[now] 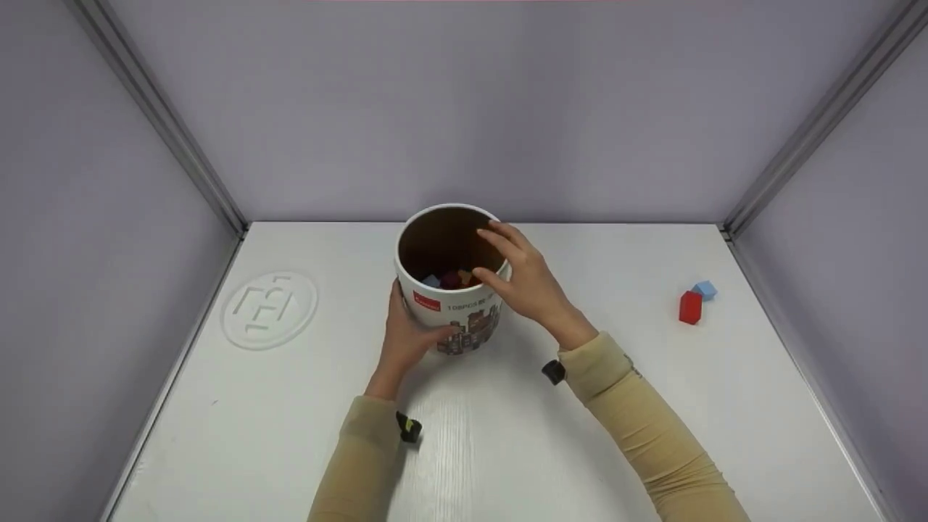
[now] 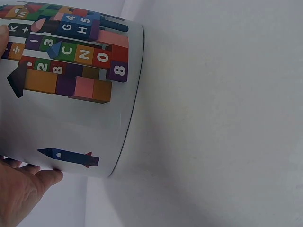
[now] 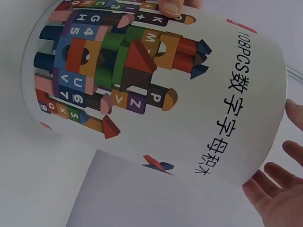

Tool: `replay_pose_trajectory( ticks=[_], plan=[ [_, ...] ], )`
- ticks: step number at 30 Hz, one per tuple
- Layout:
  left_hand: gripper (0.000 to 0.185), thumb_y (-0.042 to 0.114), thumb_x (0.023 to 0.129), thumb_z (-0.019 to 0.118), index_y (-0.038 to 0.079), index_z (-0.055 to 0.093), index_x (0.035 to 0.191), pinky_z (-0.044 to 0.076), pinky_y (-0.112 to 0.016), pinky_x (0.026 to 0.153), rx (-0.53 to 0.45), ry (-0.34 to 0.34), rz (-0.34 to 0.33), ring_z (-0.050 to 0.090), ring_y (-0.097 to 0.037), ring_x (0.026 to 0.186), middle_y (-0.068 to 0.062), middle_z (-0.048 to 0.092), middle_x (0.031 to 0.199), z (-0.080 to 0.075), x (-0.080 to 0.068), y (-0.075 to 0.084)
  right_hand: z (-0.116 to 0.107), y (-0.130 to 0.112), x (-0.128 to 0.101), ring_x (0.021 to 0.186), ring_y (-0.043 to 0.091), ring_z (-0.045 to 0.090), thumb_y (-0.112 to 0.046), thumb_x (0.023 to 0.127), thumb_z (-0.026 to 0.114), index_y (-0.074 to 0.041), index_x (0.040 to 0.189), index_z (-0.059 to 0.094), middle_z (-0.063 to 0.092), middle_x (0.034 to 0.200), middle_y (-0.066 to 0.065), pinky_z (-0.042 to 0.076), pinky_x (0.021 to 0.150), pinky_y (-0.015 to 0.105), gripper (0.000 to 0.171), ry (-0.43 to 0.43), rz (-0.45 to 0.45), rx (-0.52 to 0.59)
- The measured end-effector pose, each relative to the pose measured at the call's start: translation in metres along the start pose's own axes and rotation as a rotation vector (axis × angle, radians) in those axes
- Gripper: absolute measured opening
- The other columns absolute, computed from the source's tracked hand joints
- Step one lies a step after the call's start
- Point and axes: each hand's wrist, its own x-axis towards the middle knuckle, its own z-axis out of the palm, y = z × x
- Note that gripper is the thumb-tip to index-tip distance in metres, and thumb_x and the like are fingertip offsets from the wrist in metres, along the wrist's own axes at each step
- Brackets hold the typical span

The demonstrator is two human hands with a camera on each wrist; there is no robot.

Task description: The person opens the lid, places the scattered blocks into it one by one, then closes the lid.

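Left hand (image 1: 406, 337) gripping block tub (image 1: 453, 312), steadying it; right hand (image 1: 525, 279) hovering at rim, fingers relaxed, seemingly grasping nothing.

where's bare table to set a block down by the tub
Free: the wide patch between the tub and the red block, and the left side around the embossed logo. Crowded: right at the tub, where the left hand and right hand are.

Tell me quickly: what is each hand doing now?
Left hand: grips the side of the tub.
Right hand: open, fingers at the tub's rim, holding nothing visible.
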Motion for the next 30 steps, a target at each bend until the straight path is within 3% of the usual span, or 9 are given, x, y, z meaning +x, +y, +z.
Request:
replay_pose_trajectory(
  ticks=[8, 14, 23, 26, 30],
  plan=[
    [0.134, 0.051, 0.056, 0.093, 0.022, 0.010, 0.157, 0.023, -0.042, 0.118, 0.011, -0.002, 0.006, 0.030, -0.017, 0.140, -0.009, 0.031, 0.154, 0.000, 0.002, 0.000, -0.013, 0.020, -0.015, 0.138, 0.029, 0.037, -0.025, 0.094, 0.069, -0.007, 0.143, 0.050, 0.040, 0.149, 0.016, 0.037, 0.110, 0.045, 0.055, 0.043, 0.041, 0.006],
    [0.135, 0.037, 0.057, 0.097, 0.014, 0.010, 0.157, 0.024, -0.042, 0.117, -0.008, -0.005, 0.042, 0.031, -0.017, 0.138, -0.008, 0.033, 0.152, 0.001, 0.001, 0.001, -0.025, 0.041, -0.034, 0.138, 0.033, 0.036, -0.023, 0.093, 0.070, -0.005, 0.142, 0.050, 0.040, 0.148, 0.019, 0.035, 0.111, 0.049, 0.056, 0.064, 0.114, 0.016],
    [0.134, 0.018, 0.059, 0.097, 0.008, 0.005, 0.156, 0.024, -0.045, 0.117, -0.053, -0.031, 0.056, 0.031, -0.025, 0.138, -0.008, 0.027, 0.152, -0.005, -0.008, 0.038, -0.045, 0.081, -0.067, 0.137, 0.038, 0.035, -0.021, 0.093, 0.070, -0.003, 0.143, 0.047, 0.037, 0.148, 0.022, 0.031, 0.112, 0.054, 0.057, 0.063, 0.266, 0.005],
    [0.137, 0.019, 0.057, 0.098, 0.008, 0.004, 0.156, 0.025, -0.047, 0.116, -0.088, -0.028, 0.081, 0.032, -0.026, 0.137, -0.007, 0.028, 0.152, -0.002, -0.004, 0.030, -0.052, 0.097, -0.079, 0.136, 0.040, 0.034, -0.019, 0.093, 0.070, -0.002, 0.143, 0.046, 0.036, 0.147, 0.024, 0.029, 0.112, 0.056, 0.058, 0.064, 0.312, -0.005],
    [0.139, 0.033, 0.055, 0.098, 0.016, 0.006, 0.157, 0.027, -0.045, 0.116, -0.039, -0.019, 0.068, 0.033, -0.021, 0.137, -0.004, 0.030, 0.152, 0.002, 0.000, 0.010, -0.062, 0.117, -0.097, 0.136, 0.044, 0.033, -0.017, 0.093, 0.069, 0.000, 0.142, 0.046, 0.034, 0.147, 0.028, 0.029, 0.111, 0.060, 0.057, 0.071, 0.381, -0.033]
  ],
)
